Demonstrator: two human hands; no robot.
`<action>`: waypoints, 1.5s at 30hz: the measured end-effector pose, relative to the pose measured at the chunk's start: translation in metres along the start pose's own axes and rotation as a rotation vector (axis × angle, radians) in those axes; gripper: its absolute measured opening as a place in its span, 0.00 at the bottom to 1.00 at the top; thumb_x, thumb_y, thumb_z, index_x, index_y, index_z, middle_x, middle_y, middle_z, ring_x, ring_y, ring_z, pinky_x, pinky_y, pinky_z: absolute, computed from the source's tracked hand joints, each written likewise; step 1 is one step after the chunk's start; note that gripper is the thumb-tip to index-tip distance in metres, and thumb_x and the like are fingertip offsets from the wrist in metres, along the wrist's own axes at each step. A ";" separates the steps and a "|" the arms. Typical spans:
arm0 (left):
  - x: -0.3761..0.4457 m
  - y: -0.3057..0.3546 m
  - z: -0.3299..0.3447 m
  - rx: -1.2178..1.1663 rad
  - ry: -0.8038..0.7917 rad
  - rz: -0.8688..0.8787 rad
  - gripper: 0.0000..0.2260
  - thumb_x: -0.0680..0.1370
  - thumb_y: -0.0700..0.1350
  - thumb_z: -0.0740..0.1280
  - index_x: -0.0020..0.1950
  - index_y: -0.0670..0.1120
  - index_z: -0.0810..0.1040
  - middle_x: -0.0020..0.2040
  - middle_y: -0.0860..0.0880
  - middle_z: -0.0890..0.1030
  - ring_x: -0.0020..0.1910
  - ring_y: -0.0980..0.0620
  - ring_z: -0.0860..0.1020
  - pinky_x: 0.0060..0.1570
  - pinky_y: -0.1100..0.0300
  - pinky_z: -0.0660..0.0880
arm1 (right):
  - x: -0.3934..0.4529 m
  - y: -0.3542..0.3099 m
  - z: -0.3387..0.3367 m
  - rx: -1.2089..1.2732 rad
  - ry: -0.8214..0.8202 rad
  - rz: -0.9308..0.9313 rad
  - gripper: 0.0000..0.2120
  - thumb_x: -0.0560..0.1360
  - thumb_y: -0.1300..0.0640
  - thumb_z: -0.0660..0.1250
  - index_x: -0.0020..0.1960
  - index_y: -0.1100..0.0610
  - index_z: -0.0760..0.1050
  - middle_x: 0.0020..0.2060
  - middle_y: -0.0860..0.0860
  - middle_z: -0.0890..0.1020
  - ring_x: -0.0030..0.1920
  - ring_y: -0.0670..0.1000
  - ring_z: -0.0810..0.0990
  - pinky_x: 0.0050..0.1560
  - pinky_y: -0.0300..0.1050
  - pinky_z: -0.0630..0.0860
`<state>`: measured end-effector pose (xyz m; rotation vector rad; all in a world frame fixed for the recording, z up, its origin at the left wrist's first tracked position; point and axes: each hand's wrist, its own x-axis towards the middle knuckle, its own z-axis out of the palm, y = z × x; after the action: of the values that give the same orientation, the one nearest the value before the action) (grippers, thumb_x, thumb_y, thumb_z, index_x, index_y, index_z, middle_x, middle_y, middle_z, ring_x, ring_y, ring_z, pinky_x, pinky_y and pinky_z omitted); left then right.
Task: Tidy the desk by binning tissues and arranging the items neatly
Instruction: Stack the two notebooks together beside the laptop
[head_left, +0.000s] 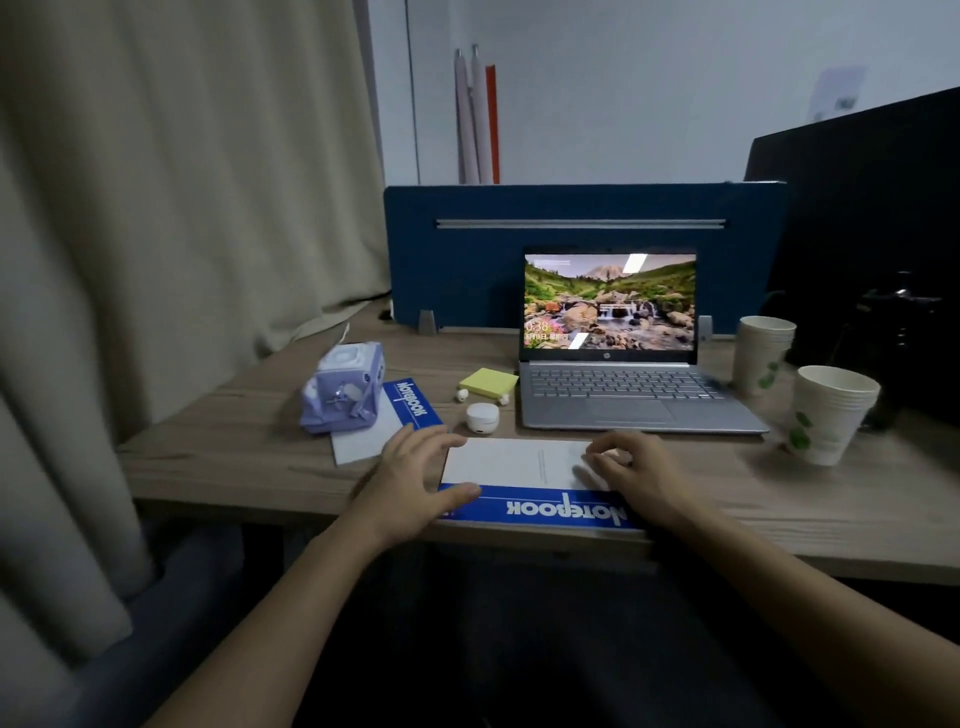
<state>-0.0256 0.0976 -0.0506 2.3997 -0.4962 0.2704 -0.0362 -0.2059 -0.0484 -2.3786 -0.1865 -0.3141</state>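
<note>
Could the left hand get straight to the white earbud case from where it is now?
Probably yes. The left hand rests on the near notebook, and the earbud case sits just beyond its fingertips on bare desk, with nothing standing between them.

The near notebook (540, 506), lying between both hands, is showing "NOTEBOOK" upside down on its blue band. The far notebook (410, 405), left of them, is reading the same. The laptop (610, 332) screen is displaying "0:38".
</note>
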 end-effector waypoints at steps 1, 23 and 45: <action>0.001 -0.003 -0.005 0.000 0.050 -0.009 0.26 0.72 0.59 0.72 0.68 0.59 0.70 0.73 0.55 0.67 0.75 0.53 0.56 0.72 0.48 0.58 | 0.003 -0.002 0.002 -0.031 0.031 -0.019 0.03 0.78 0.49 0.65 0.48 0.46 0.77 0.52 0.46 0.80 0.53 0.45 0.77 0.51 0.44 0.75; 0.126 -0.095 -0.100 0.292 0.263 -0.102 0.31 0.78 0.53 0.67 0.76 0.43 0.63 0.76 0.45 0.65 0.74 0.46 0.63 0.72 0.51 0.59 | 0.136 -0.060 0.053 -0.256 0.023 -0.240 0.11 0.78 0.50 0.65 0.57 0.50 0.79 0.58 0.49 0.78 0.62 0.53 0.71 0.61 0.57 0.70; 0.128 -0.103 -0.072 0.533 0.178 -0.382 0.35 0.72 0.65 0.65 0.75 0.57 0.59 0.74 0.49 0.59 0.60 0.40 0.73 0.47 0.53 0.69 | 0.135 -0.048 0.058 -0.271 0.032 -0.183 0.10 0.78 0.46 0.63 0.57 0.46 0.77 0.61 0.47 0.77 0.65 0.53 0.69 0.64 0.60 0.67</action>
<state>0.1288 0.1814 -0.0144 2.8790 0.1441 0.4862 0.0930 -0.1254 -0.0215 -2.6270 -0.3683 -0.4901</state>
